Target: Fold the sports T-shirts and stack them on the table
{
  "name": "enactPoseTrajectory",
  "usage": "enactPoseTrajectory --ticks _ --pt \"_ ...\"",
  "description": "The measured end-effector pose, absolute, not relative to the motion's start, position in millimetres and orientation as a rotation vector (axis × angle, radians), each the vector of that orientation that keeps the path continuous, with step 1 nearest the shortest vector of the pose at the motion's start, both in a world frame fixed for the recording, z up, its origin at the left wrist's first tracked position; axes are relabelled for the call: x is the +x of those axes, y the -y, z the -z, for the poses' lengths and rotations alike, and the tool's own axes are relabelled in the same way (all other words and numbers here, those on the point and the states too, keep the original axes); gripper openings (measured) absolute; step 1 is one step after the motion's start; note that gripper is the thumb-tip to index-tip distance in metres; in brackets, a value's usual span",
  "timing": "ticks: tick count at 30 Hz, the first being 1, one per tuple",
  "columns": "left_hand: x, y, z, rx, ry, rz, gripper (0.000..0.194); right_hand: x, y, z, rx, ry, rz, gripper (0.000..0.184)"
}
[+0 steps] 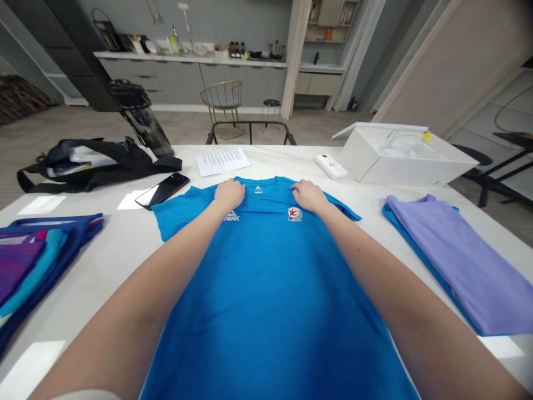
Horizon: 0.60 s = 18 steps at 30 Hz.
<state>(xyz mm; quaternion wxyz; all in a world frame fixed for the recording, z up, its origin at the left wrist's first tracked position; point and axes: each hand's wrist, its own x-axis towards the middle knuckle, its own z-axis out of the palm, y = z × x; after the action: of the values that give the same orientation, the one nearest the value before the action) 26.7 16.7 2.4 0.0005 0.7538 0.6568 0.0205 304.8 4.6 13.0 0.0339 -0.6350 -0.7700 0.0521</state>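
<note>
A blue T-shirt (270, 278) lies spread front side up on the white table (100, 261), its collar at the far end and its lower part running out of the bottom of the view. My left hand (230, 193) is closed on the fabric at the left shoulder, beside the collar. At the opposite shoulder, just above a round badge, my right hand (308, 195) has its curled fingers gripping the cloth. The left sleeve is spread out flat; the right one is partly behind my right hand.
Folded purple and blue clothes (458, 261) lie on the right, more folded clothes (50, 250) on the left. Along the far side are a black bag (95, 161), a phone (162, 190), a bottle (144, 119), a paper sheet (222, 161), a white device (331, 166) and an open white box (400, 161).
</note>
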Motion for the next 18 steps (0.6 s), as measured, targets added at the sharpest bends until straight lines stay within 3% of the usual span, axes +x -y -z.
enactPoseTrajectory --ticks 7,13,18 --pt "28 -51 15 2.313 -1.896 -0.231 0.052 297 -17 2 -2.118 2.172 -0.037 0.05" --pt "29 -17 12 2.382 -1.994 -0.383 0.046 314 1 -4 -2.187 2.025 -0.052 0.05" --pt "28 1 20 2.25 -2.016 -0.231 0.063 372 25 -7 -2.45 1.776 -0.192 0.05"
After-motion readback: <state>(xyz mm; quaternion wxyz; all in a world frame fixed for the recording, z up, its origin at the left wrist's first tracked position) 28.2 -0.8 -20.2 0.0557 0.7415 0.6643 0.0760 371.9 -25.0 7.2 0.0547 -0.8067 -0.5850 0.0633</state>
